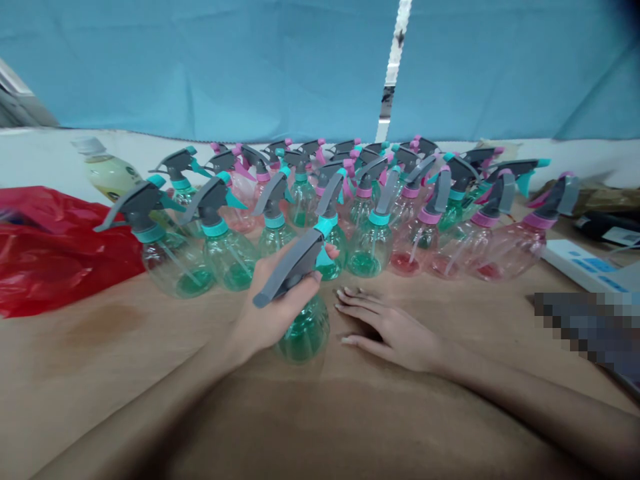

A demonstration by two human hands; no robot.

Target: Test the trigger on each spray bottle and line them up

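Note:
My left hand (pixel 273 310) is wrapped round the neck of a green spray bottle (pixel 304 333) at the front of the table. Its grey trigger head with a teal nozzle points away from me, and the clear green body shows below my fingers. My right hand (pixel 393 327) rests on the tabletop just right of that bottle, fingers stretched out, holding nothing. Behind both hands stand rows of similar spray bottles, among them a green one (pixel 367 257) with a teal collar and a pink one (pixel 407 253) with a pink collar.
A red plastic bag (pixel 65 250) lies at the left, with a bottle of pale yellow liquid (pixel 110 170) behind it. At the right are a white device (pixel 585 263) and a pixelated dark area. A blue cloth (pixel 250 67) hangs at the back of the brown table (pixel 190 427).

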